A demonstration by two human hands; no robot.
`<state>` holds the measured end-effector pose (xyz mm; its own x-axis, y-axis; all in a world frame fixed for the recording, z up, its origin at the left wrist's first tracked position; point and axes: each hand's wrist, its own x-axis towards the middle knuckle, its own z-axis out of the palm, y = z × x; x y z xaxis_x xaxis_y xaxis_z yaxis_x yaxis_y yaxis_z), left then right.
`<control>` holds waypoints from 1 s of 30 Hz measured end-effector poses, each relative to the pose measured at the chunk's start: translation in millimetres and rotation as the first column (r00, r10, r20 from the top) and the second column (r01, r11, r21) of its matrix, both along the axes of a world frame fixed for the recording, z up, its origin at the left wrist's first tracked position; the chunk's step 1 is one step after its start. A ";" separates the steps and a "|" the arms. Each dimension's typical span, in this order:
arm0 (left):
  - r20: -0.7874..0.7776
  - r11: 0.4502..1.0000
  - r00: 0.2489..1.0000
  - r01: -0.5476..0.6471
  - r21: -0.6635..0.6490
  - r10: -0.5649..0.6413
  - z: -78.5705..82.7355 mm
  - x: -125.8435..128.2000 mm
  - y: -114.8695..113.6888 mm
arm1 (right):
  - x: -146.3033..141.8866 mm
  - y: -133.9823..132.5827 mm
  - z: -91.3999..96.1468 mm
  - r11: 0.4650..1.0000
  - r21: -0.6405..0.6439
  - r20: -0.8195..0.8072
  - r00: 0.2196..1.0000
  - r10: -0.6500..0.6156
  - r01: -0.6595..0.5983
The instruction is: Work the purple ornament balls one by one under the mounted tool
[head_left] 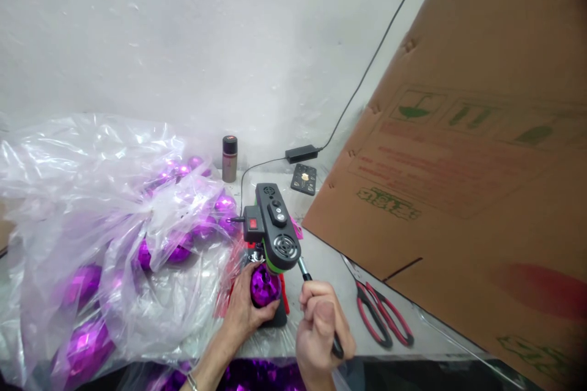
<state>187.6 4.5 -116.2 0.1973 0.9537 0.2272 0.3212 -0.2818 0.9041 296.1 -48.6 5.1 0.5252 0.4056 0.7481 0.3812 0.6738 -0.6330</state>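
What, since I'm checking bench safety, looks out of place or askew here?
The big cardboard box leans tilted over the right of the table, beside the red-handled scissors lying near the front edge. Nothing looks spilled or broken.

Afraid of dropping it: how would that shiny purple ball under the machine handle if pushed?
The purple ball is round, so it would probably roll. Its glossy facets look slippery, perhaps fragile. The left hand cups it, likely steadying it.

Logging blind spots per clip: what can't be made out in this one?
Head view:
Where the machine meets the purple ball in the left hand: hidden under its head.
Lever grip: covered by the right hand.
Cardboard box print: blurred.
Plastic bag contents: veiled by film.
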 end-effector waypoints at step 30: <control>0.000 1.000 1.000 0.015 -0.018 -0.015 2.4 1.6 1.1 | -10.2 2.6 -13.9 0.998 0.028 -0.029 0.998 -0.047 0.048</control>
